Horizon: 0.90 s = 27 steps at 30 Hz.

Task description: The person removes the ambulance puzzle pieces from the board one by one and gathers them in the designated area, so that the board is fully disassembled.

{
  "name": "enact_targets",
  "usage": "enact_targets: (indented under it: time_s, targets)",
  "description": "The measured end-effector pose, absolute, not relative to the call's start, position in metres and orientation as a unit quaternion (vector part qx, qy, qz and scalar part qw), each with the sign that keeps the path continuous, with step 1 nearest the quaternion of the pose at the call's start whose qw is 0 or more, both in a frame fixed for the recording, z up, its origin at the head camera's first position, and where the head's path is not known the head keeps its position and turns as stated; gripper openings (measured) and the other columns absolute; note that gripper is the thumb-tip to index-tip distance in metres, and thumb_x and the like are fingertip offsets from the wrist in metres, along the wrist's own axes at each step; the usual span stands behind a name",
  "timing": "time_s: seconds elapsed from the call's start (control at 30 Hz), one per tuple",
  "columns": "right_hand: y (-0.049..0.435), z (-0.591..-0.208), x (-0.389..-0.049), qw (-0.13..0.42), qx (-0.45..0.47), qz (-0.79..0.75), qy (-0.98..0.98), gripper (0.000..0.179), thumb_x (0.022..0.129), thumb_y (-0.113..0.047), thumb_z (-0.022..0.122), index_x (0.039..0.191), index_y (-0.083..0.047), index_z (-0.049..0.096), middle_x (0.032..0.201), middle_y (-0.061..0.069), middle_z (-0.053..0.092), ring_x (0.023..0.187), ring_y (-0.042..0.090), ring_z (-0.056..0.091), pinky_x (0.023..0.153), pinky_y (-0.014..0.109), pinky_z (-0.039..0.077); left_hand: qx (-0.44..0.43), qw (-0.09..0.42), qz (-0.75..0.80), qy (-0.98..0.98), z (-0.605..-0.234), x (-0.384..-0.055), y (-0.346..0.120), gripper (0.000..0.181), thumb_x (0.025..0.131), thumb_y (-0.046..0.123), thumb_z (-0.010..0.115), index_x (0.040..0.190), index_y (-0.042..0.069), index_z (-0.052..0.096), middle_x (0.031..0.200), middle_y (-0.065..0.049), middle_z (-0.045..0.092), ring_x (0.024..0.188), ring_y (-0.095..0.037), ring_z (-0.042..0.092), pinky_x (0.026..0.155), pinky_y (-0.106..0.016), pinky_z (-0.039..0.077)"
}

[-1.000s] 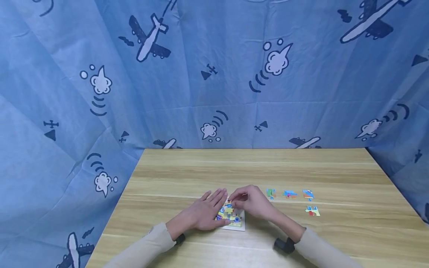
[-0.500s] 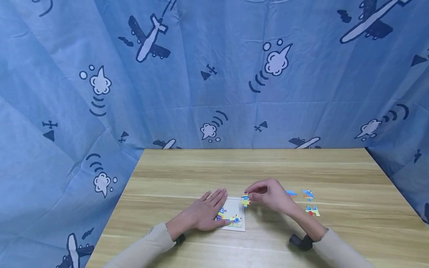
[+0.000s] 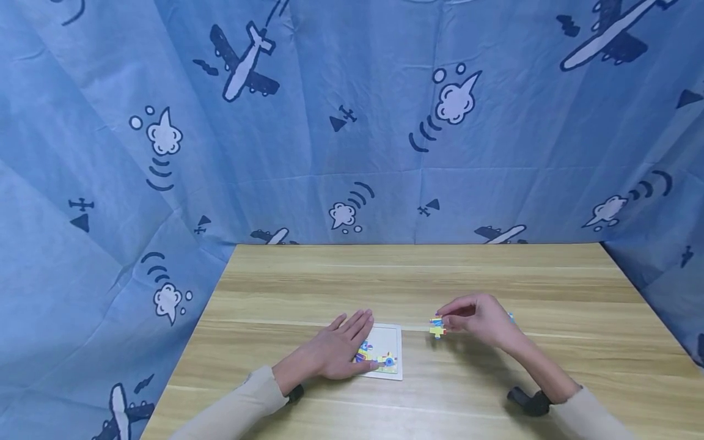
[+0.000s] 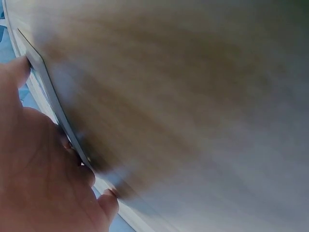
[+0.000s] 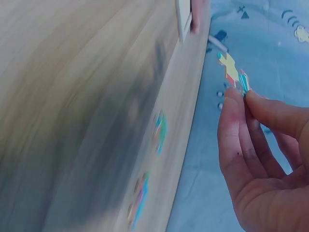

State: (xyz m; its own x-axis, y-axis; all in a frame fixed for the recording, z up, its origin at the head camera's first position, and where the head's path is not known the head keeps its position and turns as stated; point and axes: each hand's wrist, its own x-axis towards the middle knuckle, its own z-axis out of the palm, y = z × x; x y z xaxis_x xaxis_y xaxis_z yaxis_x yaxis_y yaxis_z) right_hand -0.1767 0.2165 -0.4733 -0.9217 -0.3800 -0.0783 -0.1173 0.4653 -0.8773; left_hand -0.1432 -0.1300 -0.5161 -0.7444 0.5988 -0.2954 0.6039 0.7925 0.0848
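Note:
My left hand (image 3: 340,349) lies with straight fingers over the left part of a white puzzle board (image 3: 389,336). A few joined puzzle pieces show along the board's lower edge, partly under the thumb. In the left wrist view, the thumb and fingers of the left hand (image 4: 43,164) lie along the edge of the board (image 4: 57,104). To the right of the board, my right hand (image 3: 478,318) pinches a yellow and blue puzzle piece (image 3: 437,328) above the table. From the right wrist view, thumb and fingertips grip this puzzle piece (image 5: 231,70) by one end.
Two loose puzzle pieces, one greenish (image 5: 161,131) and one blue and pink (image 5: 139,199), lie on the table in the right wrist view. My right hand hides most of the loose pieces from the head view. Blue patterned cloth (image 3: 352,122) hangs behind the wooden table (image 3: 308,275).
The right hand has lifted the yellow and blue puzzle piece off the board and carried it to the right, leaving the board's upper area bare. The left hand has stayed in place.

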Motion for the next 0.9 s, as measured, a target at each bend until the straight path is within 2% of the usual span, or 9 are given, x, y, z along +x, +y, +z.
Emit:
enact_targets:
  time_s: [0.23, 0.3, 0.4, 0.47, 0.57, 0.63, 0.77, 0.9]
  targets:
    - [0.250, -0.480, -0.171, 0.126, -0.121, -0.476, 0.862, 0.014, 0.095, -0.007, 0.075, 0.108, -0.004, 0.081, 0.104, 0.014, 0.081, 0.083, 0.014, 0.078, 0.072, 0.026, 0.064, 0.323, 0.153, -0.013, 0.934, -0.516, -0.143, -0.128, 0.096, 0.103, 0.078, 0.022, 0.170, 0.012, 0.005, 0.180, -0.003, 0.001, 0.168, -0.018, 0.005, 0.137, -0.045, 0.014]
    - [0.258, -0.482, -0.170, 0.133, -0.112, -0.470, 0.865, 0.015, 0.095, -0.009, 0.076, 0.108, -0.004, 0.081, 0.101, 0.012, 0.082, 0.081, 0.017, 0.079, 0.059, 0.025, 0.060, 0.321, 0.155, -0.012, 0.934, -0.516, -0.143, -0.128, 0.096, 0.103, 0.078, 0.021, 0.170, 0.012, 0.004, 0.180, -0.004, 0.001, 0.168, -0.019, 0.004, 0.137, -0.045, 0.014]
    - [0.267, -0.487, -0.168, 0.143, -0.108, -0.465, 0.867, 0.016, 0.094, -0.008, 0.076, 0.109, -0.003, 0.081, 0.098, 0.012, 0.082, 0.078, 0.019, 0.079, 0.049, 0.024, 0.051, 0.320, 0.159, -0.011, 0.934, -0.516, -0.143, -0.128, 0.096, 0.103, 0.078, 0.021, 0.170, 0.012, 0.004, 0.180, -0.003, 0.000, 0.168, -0.019, 0.003, 0.137, -0.046, 0.013]
    - [0.272, -0.489, -0.167, 0.144, -0.109, -0.461, 0.869, 0.015, 0.094, -0.006, 0.076, 0.108, -0.002, 0.081, 0.098, 0.013, 0.082, 0.077, 0.018, 0.079, 0.049, 0.024, 0.051, 0.319, 0.159, -0.010, 0.934, -0.516, -0.143, -0.128, 0.096, 0.103, 0.078, 0.021, 0.170, 0.012, 0.003, 0.180, -0.003, -0.001, 0.168, -0.019, 0.003, 0.137, -0.046, 0.013]
    - [0.278, -0.492, -0.167, 0.138, -0.118, -0.448, 0.875, 0.015, 0.093, -0.003, 0.076, 0.107, -0.001, 0.081, 0.097, 0.013, 0.082, 0.075, 0.016, 0.077, 0.059, 0.026, 0.060, 0.319, 0.159, -0.010, 0.934, -0.516, -0.143, -0.129, 0.096, 0.103, 0.078, 0.022, 0.170, 0.012, 0.003, 0.180, -0.003, -0.002, 0.167, -0.019, 0.001, 0.137, -0.046, 0.012]
    - [0.280, -0.494, -0.167, 0.136, -0.115, -0.437, 0.882, 0.015, 0.093, -0.003, 0.076, 0.107, -0.001, 0.081, 0.094, 0.011, 0.082, 0.073, 0.015, 0.075, 0.059, 0.026, 0.060, 0.319, 0.157, -0.011, 0.934, -0.515, -0.143, -0.129, 0.096, 0.103, 0.078, 0.022, 0.170, 0.012, 0.003, 0.180, -0.003, -0.002, 0.167, -0.019, 0.002, 0.137, -0.046, 0.012]
    - [0.284, -0.496, -0.166, 0.141, -0.098, -0.414, 0.894, 0.015, 0.093, -0.005, 0.076, 0.107, -0.003, 0.081, 0.087, 0.006, 0.081, 0.069, 0.015, 0.072, 0.050, 0.025, 0.049, 0.319, 0.161, -0.007, 0.934, -0.515, -0.142, -0.129, 0.096, 0.103, 0.077, 0.023, 0.170, 0.011, 0.003, 0.179, -0.004, -0.001, 0.167, -0.020, 0.002, 0.137, -0.046, 0.012]
    - [0.285, -0.498, -0.165, 0.140, -0.096, -0.404, 0.899, 0.016, 0.093, -0.003, 0.075, 0.108, -0.002, 0.081, 0.088, 0.007, 0.081, 0.068, 0.015, 0.072, 0.050, 0.025, 0.049, 0.319, 0.161, -0.002, 0.934, -0.515, -0.143, -0.129, 0.096, 0.103, 0.077, 0.025, 0.170, 0.012, 0.004, 0.180, -0.004, 0.000, 0.168, -0.019, 0.003, 0.137, -0.046, 0.011]
